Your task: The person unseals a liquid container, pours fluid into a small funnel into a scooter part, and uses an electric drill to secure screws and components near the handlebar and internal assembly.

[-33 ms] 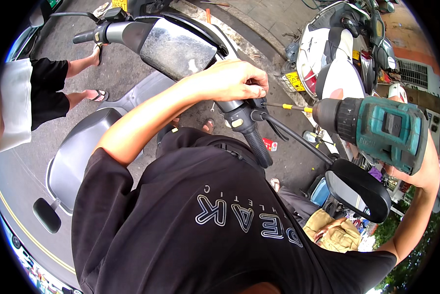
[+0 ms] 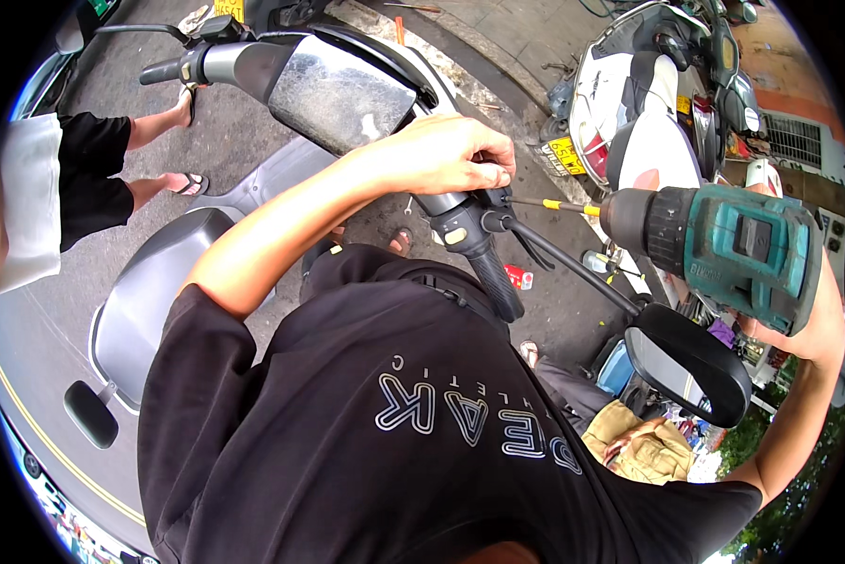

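Observation:
My right hand (image 2: 806, 315) is wrapped round the grip of a teal and black cordless drill (image 2: 751, 249), held level at the right. Its long bit (image 2: 554, 204), banded in yellow, points left, and the tip meets the dark switch housing by the handlebar of a grey electric scooter. My left hand (image 2: 455, 155) curls over that handlebar beside the tip, thumb and fingers bent round it; what lies under the fingers is hidden. Just below are the black rubber grip (image 2: 490, 277), a brake lever (image 2: 532, 249) and the stem of a black mirror (image 2: 686, 367).
A white scooter (image 2: 653, 141) is parked at the far right. At the left a person in black shorts (image 2: 93, 179) stands by the grey scooter seat (image 2: 159, 291). Another person in tan clothing (image 2: 639, 442) is at the lower right. A red packet (image 2: 518, 276) lies on the ground.

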Motion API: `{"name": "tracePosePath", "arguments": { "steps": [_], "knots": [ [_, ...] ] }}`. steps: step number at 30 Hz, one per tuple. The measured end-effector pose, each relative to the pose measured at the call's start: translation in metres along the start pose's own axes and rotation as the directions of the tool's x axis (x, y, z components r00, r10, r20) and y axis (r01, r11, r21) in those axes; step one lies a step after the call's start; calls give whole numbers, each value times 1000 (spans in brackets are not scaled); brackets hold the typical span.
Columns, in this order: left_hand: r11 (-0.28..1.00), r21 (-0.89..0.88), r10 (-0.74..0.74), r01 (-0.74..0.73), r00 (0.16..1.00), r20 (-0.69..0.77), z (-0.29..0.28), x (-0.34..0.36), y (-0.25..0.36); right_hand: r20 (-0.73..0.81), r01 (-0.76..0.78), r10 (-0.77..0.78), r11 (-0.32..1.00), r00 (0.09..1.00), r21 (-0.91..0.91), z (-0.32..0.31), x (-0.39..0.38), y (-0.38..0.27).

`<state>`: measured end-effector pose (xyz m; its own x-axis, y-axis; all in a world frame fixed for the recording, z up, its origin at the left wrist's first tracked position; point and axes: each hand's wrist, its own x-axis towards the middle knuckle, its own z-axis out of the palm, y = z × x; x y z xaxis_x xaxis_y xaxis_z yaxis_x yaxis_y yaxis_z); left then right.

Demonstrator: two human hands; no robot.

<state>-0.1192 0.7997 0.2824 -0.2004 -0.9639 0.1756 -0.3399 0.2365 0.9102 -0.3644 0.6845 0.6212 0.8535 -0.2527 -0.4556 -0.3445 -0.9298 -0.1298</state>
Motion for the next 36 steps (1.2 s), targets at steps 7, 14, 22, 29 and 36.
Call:
{"name": "tracePosePath", "arguments": {
  "steps": [7,14,22,29,36],
  "knots": [
    [1000,10,11,-11,1000,-12,1,0,-2,-4,-114,114,993,993,37,5,-17,14],
    [1000,5,12,-12,1000,-14,1,-1,-1,-29,-202,201,978,979,-40,7,-23,13],
    [999,14,-43,42,998,43,-3,-2,6,-18,-228,229,973,973,14,10,-21,11],
    [998,18,-55,54,997,53,-3,-1,7,31,-222,221,972,975,76,7,-20,14],
    [999,17,-33,33,999,21,-1,0,1,64,-156,146,964,987,216,5,-11,12]
  ]
}}
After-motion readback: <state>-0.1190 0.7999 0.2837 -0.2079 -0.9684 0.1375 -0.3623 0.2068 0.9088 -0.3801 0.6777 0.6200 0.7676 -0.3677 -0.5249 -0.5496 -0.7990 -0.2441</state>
